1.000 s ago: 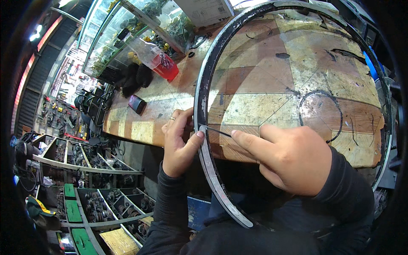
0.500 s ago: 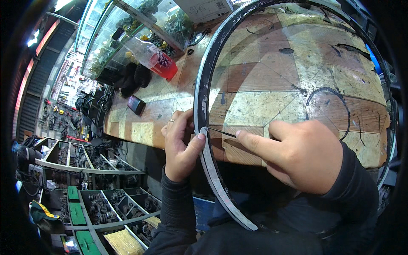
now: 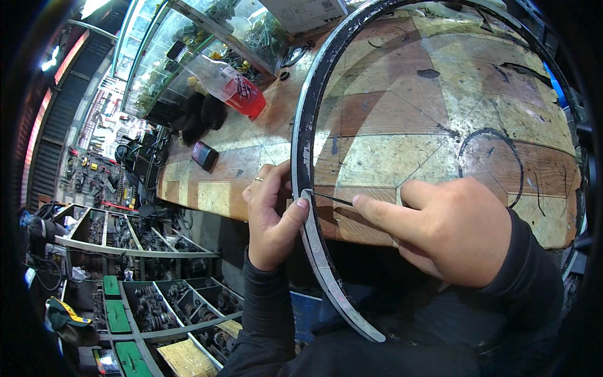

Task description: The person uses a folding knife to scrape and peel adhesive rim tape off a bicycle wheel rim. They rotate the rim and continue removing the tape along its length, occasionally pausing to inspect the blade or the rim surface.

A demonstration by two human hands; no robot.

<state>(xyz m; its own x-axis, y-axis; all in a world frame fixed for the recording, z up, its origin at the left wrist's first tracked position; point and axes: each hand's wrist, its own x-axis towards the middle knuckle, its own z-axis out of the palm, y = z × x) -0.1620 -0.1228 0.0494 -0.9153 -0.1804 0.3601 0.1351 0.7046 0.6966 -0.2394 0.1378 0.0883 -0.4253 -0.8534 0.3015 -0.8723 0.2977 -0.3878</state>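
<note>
A large black hoop, which looks like a bicycle wheel rim [image 3: 307, 129], stands upright before me with scuffed paint. Along its near lower part runs a grey band [image 3: 321, 270]. My left hand [image 3: 271, 217] grips the rim at the left side, its thumb pressing the upper end of the grey band and its fingers behind. My right hand [image 3: 452, 229] is closed round a thin dark pointed tool [image 3: 334, 200], index finger stretched along it. The tool's tip touches the rim at the band's end, just by my left thumb. Its handle is hidden in my palm.
Behind the rim is a worn patchwork-wood table [image 3: 402, 119]. On it are a bottle of red drink [image 3: 242, 97], a small dark box [image 3: 203, 156] and a thin black loop [image 3: 518, 160]. Glass cases [image 3: 207, 31] stand at the back left. Divided parts trays [image 3: 169, 301] lie lower left.
The whole view has shifted a little, so everything sits slightly further right. Both hands keep their grips, and the tool's tip stays at the end of the grey band.
</note>
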